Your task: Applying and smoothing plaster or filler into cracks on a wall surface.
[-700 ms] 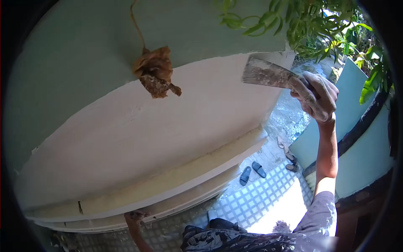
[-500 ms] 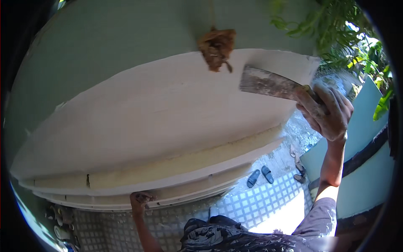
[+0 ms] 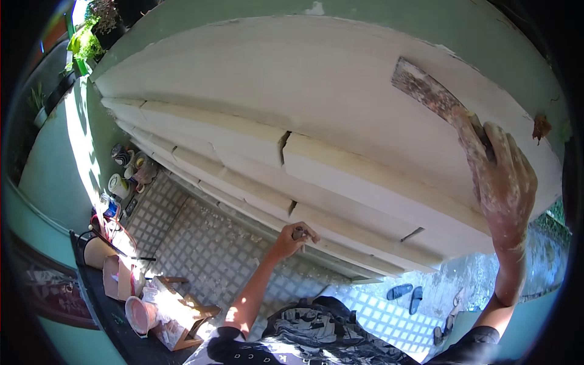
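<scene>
A dark, short-sleeved shirt (image 3: 310, 334) bears pale print (image 3: 295, 322), and whitish residue (image 3: 516, 190) streaks the right hand (image 3: 505, 176).

From the putty knife (image 3: 429, 91) leftward, the white wall section (image 3: 255, 67) offers a free sweep along its upper edge. Along its lower edge, protruding ledges (image 3: 365, 170) block a straight downward pass; near its upper right edge, a crumpled brown bundle (image 3: 541, 127) obstructs.

On the floor (image 3: 207, 243), 2 dark sandals (image 3: 399, 291) lie side by side.
</scene>
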Demonstrator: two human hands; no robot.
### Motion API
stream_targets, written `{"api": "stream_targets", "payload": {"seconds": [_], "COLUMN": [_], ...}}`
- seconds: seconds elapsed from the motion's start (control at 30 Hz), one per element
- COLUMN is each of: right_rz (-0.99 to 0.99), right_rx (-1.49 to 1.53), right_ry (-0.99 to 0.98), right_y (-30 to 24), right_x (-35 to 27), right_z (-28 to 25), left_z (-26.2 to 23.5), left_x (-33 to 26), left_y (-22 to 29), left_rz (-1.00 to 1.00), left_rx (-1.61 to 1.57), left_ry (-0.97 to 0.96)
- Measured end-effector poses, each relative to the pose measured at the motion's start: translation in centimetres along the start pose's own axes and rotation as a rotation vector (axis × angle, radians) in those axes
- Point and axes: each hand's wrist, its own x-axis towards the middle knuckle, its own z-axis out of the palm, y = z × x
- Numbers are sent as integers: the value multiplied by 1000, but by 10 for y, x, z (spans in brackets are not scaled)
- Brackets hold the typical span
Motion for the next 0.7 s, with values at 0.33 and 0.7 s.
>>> {"api": "stream_targets", "payload": {"seconds": [0.33, 0.7], "right_rz": [115, 55], "right_rx": [-98, -276], "right_ry": [164, 339], "right_y": [-28, -47], "right_x": [55, 78], "right_z": [7, 7], "left_z": [2, -28], "left_x": [-179, -207], "left_y": [-127, -105], "left_rz": [-289, -186], "left_rx": [-155, -117], "left_ry": [472, 621]}}
